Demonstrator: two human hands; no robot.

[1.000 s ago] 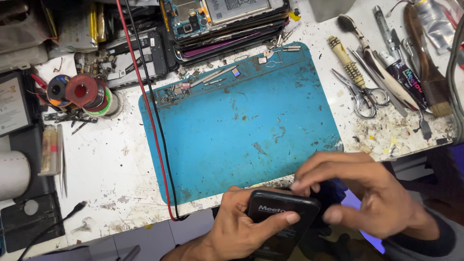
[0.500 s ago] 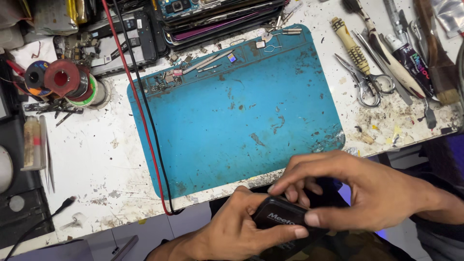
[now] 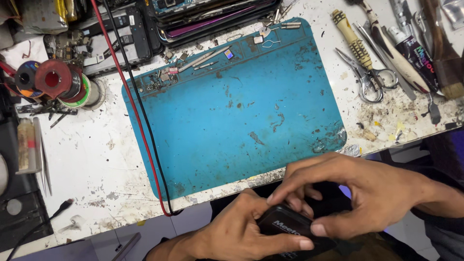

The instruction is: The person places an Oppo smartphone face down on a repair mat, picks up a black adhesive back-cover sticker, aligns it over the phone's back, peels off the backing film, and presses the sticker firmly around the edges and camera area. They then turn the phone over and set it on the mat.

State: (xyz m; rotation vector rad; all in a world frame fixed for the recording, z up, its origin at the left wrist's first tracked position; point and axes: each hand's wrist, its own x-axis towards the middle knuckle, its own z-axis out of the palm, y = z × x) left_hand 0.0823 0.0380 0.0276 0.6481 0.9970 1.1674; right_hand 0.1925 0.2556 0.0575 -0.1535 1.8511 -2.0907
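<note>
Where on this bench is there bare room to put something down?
The middle of the blue rubber work mat is free, below its strip of small screws. A bare white patch lies left of the red and black wires. The right side is crowded with scissors.

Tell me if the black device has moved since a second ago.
Yes, slightly: the black device sits farther below the blue mat's near edge, closer to the person, and more tilted.

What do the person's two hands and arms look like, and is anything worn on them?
Both the left hand and the right hand are bare: no gloves, and no rings show. The nails are short. A dark sleeve covers the right forearm; the left forearm shows no sleeve.
</note>
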